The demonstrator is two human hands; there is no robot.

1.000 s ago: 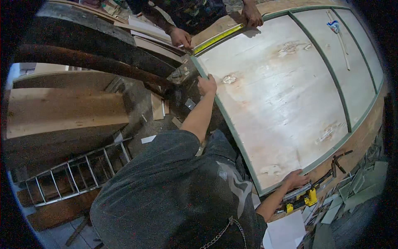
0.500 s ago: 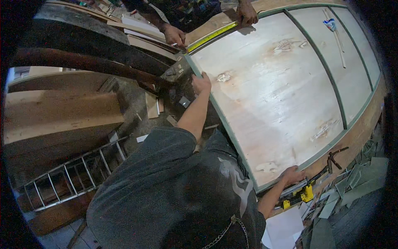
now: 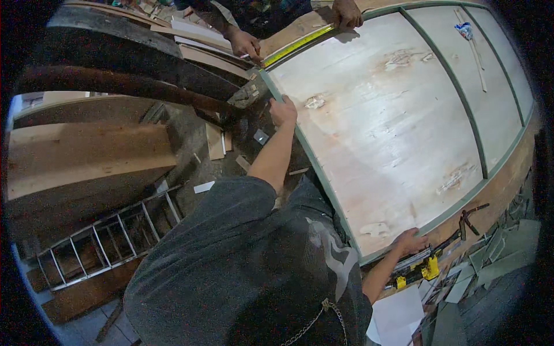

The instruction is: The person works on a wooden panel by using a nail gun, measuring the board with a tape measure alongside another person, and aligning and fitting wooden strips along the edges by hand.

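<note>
A large pale panel (image 3: 392,127) with a green frame (image 3: 324,180) and green cross bars lies flat on the wooden table. My left hand (image 3: 283,111) grips the frame's left edge, fingers curled over its rim. Near the closest corner, my right hand (image 3: 411,242) is closed on the frame's lower right edge. Across from me, another person's hands (image 3: 244,44) hold a yellow tape measure (image 3: 297,47) stretched along the far edge of the frame. That person also has a thin white stick, possibly a pencil, between the fingers at the tape's left end.
Beside my right hand lie a yellow-and-black bar clamp (image 3: 428,269) and a dark metal clamp (image 3: 468,220). A thin wood strip (image 3: 478,64) and a small blue-white packet (image 3: 463,31) rest on the panel. A ladder (image 3: 107,242), boards (image 3: 86,155) and scraps lie around the floor.
The whole view has shifted slightly. Both my hands keep their places on the frame, and the other person still holds the tape along the far edge.
</note>
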